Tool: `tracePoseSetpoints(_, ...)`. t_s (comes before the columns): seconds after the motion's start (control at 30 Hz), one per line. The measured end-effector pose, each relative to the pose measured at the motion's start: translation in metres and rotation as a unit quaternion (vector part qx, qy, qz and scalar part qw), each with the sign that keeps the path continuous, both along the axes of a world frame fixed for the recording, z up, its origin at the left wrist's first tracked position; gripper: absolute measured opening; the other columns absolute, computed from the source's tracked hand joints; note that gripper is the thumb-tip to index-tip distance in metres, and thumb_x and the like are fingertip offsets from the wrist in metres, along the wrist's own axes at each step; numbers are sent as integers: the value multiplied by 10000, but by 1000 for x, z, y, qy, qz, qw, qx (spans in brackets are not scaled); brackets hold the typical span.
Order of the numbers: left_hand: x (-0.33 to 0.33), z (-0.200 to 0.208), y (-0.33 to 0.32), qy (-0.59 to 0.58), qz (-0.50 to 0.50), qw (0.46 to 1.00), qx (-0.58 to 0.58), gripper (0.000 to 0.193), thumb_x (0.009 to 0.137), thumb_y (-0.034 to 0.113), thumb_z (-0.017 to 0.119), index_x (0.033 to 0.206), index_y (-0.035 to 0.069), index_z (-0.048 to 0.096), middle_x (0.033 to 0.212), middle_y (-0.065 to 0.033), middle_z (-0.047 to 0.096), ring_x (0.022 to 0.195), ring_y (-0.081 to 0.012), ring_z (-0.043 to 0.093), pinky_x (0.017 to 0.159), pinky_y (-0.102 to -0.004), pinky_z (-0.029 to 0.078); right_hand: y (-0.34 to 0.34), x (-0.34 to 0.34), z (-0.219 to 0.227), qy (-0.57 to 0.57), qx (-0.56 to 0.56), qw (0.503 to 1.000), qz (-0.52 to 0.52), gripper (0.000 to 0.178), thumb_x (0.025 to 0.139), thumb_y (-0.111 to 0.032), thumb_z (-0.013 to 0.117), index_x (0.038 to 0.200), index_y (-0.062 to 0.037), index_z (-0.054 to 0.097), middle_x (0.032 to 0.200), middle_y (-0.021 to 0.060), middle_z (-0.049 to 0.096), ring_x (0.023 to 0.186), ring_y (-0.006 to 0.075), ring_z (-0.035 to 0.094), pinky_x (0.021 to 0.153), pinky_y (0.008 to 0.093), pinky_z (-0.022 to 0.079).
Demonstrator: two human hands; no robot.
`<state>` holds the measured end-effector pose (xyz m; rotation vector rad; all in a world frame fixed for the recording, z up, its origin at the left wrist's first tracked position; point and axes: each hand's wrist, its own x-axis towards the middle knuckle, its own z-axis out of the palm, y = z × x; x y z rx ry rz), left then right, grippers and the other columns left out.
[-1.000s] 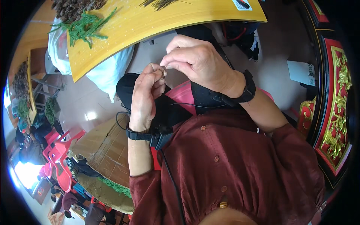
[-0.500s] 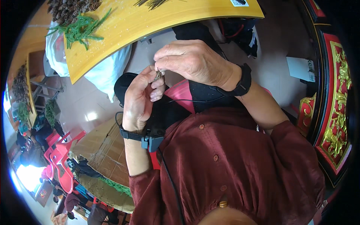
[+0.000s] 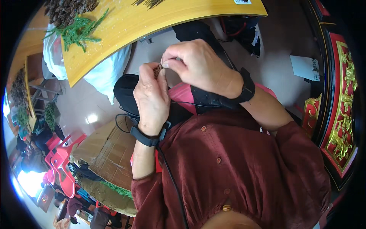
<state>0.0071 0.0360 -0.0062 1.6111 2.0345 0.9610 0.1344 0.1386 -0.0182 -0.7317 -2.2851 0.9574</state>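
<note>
My left hand (image 3: 151, 91), its back turned up, is closed around a small brown pine cone (image 3: 156, 71). Only part of the cone shows between thumb and forefinger. From the right, my right hand (image 3: 200, 68) meets it with thumb and forefinger pinched at the cone's tip. Whatever that pinch holds is too small to make out. Both hands are in the air above my lap, just short of the table's near edge. Each wrist wears a black strap.
On the yellow table (image 3: 152, 24) lie a heap of pine cones (image 3: 70, 11), green sprigs (image 3: 82, 32) and thin brown stems (image 3: 149, 3). White bags (image 3: 108, 70) hang below its edge. Cardboard (image 3: 103, 149) and pink stools (image 3: 63, 168) stand left; a carved red-gold panel (image 3: 343, 110) stands right.
My left hand has turned over, from palm side showing to its back showing, turning the cone with it. My right fingers have shifted slightly and still pinch at the cone's tip.
</note>
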Motion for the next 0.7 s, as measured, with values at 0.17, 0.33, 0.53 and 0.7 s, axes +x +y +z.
tracePoseSetpoints(0.17,-11,-1,0,-493,35,866,-82,102,970,136,498,1019,47,504,696,52,392,559,-43,293,506,-190,247,22,8,7,88,-22,995,32,124,797,-33,651,917,-38,679,799,93,625,674,217,618,602,308,487)
tracePoseSetpoints(0.33,-21,7,-2,-613,5,780,-124,155,973,169,490,1034,29,515,687,39,399,558,-51,310,498,-198,241,22,11,11,127,28,987,91,145,784,-15,673,920,-61,695,928,87,615,706,191,598,621,302,480)
tracePoseSetpoints(0.53,-21,14,-5,-708,-21,686,-164,229,974,214,489,1038,-2,528,669,33,381,534,-56,302,472,-206,222,22,14,17,125,-4,979,160,169,753,-35,714,917,-77,703,994,76,596,701,183,588,626,295,478)
tracePoseSetpoints(0.7,-20,12,-4,-735,-40,651,-185,249,973,236,495,1032,-3,534,650,37,355,531,-54,282,470,-206,208,25,14,13,148,46,973,169,153,748,-57,724,898,-61,695,954,79,615,708,182,596,635,288,484)
